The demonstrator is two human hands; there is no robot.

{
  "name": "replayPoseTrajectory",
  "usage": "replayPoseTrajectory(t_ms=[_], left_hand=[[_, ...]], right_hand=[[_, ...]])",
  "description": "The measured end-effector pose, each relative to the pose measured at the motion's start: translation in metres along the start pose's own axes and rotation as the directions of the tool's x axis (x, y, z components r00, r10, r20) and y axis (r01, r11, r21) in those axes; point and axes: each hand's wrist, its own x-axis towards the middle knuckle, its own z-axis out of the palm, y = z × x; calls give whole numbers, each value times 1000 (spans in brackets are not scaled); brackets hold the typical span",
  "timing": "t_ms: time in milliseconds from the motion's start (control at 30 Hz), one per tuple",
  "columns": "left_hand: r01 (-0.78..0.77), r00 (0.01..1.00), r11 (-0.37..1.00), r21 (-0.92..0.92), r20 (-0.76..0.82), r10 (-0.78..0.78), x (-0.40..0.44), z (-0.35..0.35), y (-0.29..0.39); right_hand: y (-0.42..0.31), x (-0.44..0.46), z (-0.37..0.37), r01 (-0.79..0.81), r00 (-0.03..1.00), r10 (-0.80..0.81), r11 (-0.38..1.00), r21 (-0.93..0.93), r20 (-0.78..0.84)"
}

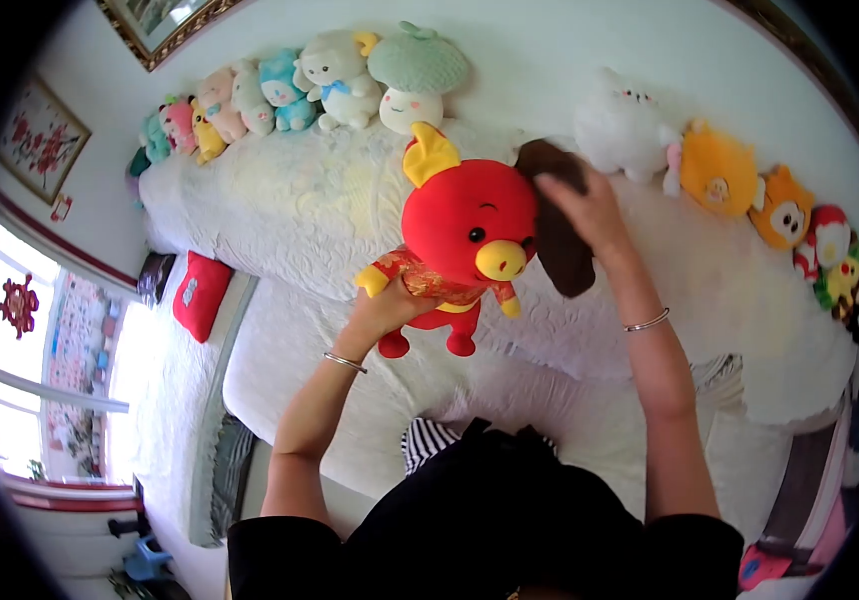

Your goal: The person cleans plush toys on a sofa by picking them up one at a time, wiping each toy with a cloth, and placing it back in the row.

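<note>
A red plush pig (pixel 470 215) with a yellow snout, a yellow ear and a patterned red-gold jacket is held upright over the sofa. My left hand (pixel 387 305) grips it around the body, below its arm. At the pig's right side in the picture, my right hand (pixel 587 208) holds a dark brown cloth (pixel 562 255) against the head, covering the ear on that side. The fingers of that hand are partly hidden by the cloth.
A pale covered sofa (pixel 270 235) spans the view. Several plush toys line its back, among them a green-capped one (pixel 418 65), a white one (pixel 622 125) and an orange one (pixel 718 170). A red cushion (pixel 202 295) lies left, near a window (pixel 50 350).
</note>
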Motion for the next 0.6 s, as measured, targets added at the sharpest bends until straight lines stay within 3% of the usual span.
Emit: replayPoseTrajectory(t_ms=[67,133,200,267,333,367,400,433,467,533,600], left_hand=[[-241,969,970,30,-48,242,-1,6,-32],[-341,938,940,32,-64,342,-5,3,-46],[-234,940,871,432,-127,316,-20,-11,-34],[-254,920,877,408,-176,349,-29,-8,-24],[-102,959,937,334,-218,183,-29,-3,-24],[-89,979,902,423,-131,158,-23,0,-35],[-286,911,869,404,-166,377,-21,1,-41],[-467,794,782,414,-192,576,-20,2,-47],[-496,750,716,491,-173,638,-20,9,-51],[-126,945,941,315,-250,210,-15,24,-50],[-143,954,955,261,-221,203,-16,23,-41]], right_hand=[[-62,-29,21,361,931,-320,873,-328,173],[-90,-45,36,534,806,-465,838,-111,365],[-105,-41,46,543,795,-453,828,-140,404],[-107,-28,58,379,922,-268,764,-522,278],[-108,-46,82,622,773,-428,653,-432,467],[-121,-61,90,673,677,-354,653,-348,645],[-131,-74,96,699,546,-267,668,-256,794],[-134,-80,101,734,547,-300,621,-276,781],[-134,-71,102,732,546,-295,624,-275,784],[-130,-45,102,621,780,-457,482,-618,428],[-117,-59,114,642,766,-407,456,-616,497]])
